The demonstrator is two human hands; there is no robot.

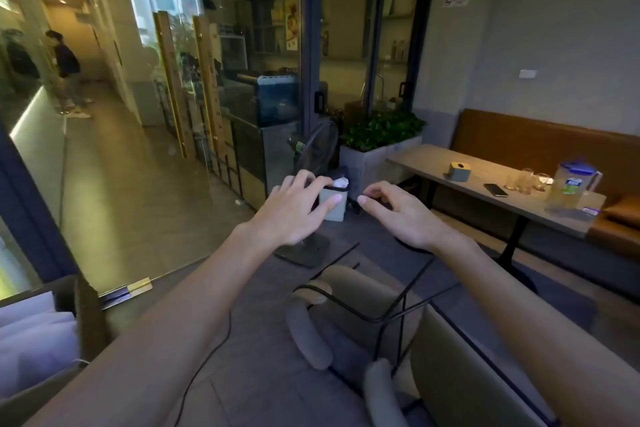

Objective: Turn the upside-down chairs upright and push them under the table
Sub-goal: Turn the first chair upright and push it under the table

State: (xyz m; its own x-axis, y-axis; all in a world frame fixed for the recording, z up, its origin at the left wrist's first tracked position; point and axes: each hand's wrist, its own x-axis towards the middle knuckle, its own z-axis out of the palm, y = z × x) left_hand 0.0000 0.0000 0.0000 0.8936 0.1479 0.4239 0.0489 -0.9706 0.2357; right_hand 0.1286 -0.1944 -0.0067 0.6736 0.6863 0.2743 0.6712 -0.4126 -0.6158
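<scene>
Head view of a seating corner, both forearms stretched forward over two upside-down chairs. The near chair (460,367) lies at about 5 o'clock in the frame, its tan seat underside facing up; the second chair (349,291) sits just beyond it at about 6 o'clock. Their thin black legs (403,308) rise and cross between the two arms, and the padded grey armrests (308,336) curve toward the lower edge.

The left hand (294,208) hangs above and beyond the chairs, toward 12 o'clock from them, fingers spread and half open, holding nothing; a small grey box (333,201) shows behind its fingertips, and contact with it cannot be told. The right hand (401,211) is at the same height, fingers loosely curled, empty. A black leg runs just below its wrist, so the right hand is judged the nearer to the frame.

The coming move turns on this: both chairs lie below and toward the body from the hands, with the legs' long axis running up toward the palms. The table (485,184) stands at 2 o'clock, well apart, in front of a brown bench (540,135).
</scene>
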